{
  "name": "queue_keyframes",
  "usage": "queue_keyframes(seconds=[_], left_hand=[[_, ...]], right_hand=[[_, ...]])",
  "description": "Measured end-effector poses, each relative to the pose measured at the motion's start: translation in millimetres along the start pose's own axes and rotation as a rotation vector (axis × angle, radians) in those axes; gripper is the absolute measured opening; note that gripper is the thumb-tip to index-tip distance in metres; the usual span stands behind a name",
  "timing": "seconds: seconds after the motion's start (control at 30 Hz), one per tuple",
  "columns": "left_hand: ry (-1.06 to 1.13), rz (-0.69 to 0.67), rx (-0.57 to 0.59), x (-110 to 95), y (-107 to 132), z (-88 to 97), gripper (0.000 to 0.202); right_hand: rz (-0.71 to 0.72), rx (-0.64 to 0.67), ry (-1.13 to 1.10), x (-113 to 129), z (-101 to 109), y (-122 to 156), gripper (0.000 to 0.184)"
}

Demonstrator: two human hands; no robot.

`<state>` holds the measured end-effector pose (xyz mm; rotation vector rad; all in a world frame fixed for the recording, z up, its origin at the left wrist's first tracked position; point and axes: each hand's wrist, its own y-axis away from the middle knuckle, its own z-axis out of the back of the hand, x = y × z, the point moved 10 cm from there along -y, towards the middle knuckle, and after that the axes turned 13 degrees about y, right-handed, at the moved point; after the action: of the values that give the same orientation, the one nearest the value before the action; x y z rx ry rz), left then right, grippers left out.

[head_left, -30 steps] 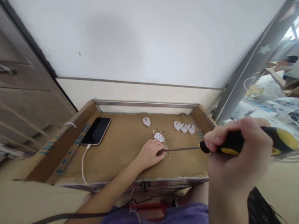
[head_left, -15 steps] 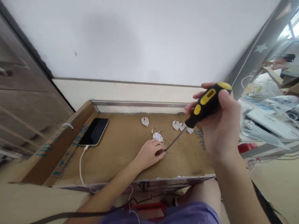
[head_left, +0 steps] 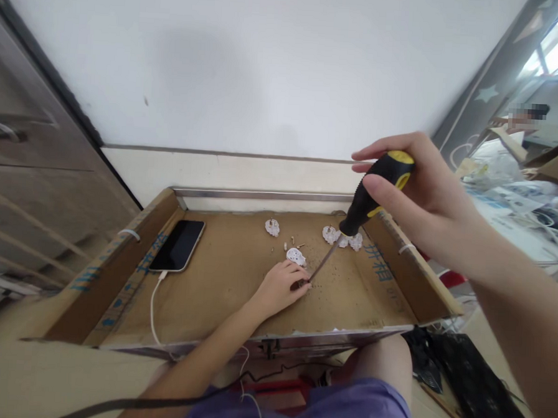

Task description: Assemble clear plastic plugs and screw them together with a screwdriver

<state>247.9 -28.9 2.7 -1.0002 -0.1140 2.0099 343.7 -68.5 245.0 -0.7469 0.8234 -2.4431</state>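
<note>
My right hand (head_left: 417, 194) is closed round the black and yellow handle of a screwdriver (head_left: 373, 192), held above the right side of the cardboard-lined tray (head_left: 157, 218). Its shaft slants down and left, and the tip meets my left hand (head_left: 279, 287). That hand rests on the cardboard with its fingers pinched round a small part I cannot make out. A white plastic plug piece (head_left: 296, 256) lies just beyond its fingertips.
More white plug pieces (head_left: 343, 238) and another single white piece (head_left: 272, 227) lie near the back wall of the tray, with small metal bits between them. A phone (head_left: 178, 245) on a white cable (head_left: 153, 308) lies at the left. Cables and boxes crowd the right.
My right hand has swung the screwdriver from nearly level to steeply tilted, its handle now raised over the tray's back right. My left hand has stayed put.
</note>
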Motion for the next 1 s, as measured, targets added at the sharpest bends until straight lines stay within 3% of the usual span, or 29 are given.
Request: queue_keyframes(seconds=[0.07,0.17,0.33,0.5,0.6,0.7,0.83,0.9,0.97,1.0], left_hand=[[-0.003,-0.003,-0.008,-0.2,0.0,0.5,0.010],[-0.004,-0.015,-0.017,-1.8,-0.2,1.2,0.009],[-0.005,-0.011,-0.018,-1.4,-0.5,0.7,0.010],[0.019,-0.017,-0.039,-1.6,-0.3,2.5,0.011],[0.020,-0.011,-0.041,-1.3,-0.4,3.1,0.012],[0.016,-0.012,-0.037,-1.0,-0.4,2.6,0.012],[0.020,-0.022,-0.050,-1.1,-0.3,3.3,0.011],[0.017,-0.020,-0.046,-1.2,-0.4,2.9,0.011],[0.011,-0.018,-0.037,-1.7,-0.4,2.5,0.011],[0.009,-0.017,-0.036,-2.0,-0.4,2.6,0.011]], right_hand=[[0.011,0.015,0.034,3.9,4.7,-4.3,0.032],[-0.107,-0.006,0.092,3.5,16.2,-12.8,0.031],[-0.222,0.335,0.018,6.3,-6.1,-21.5,0.035],[-0.266,0.273,0.192,-9.9,6.8,-35.3,0.009],[-0.305,0.348,0.058,-20.4,1.2,-36.8,0.014],[-0.236,0.381,0.069,-18.5,-0.5,-38.8,0.016],[-0.017,0.365,0.527,-1.9,3.0,-42.9,0.021],[0.009,0.470,0.553,3.1,-6.1,-40.8,0.020],[-0.034,0.635,0.482,1.2,-19.9,-35.4,0.020],[-0.076,0.657,0.437,-2.1,-22.3,-35.6,0.015]])
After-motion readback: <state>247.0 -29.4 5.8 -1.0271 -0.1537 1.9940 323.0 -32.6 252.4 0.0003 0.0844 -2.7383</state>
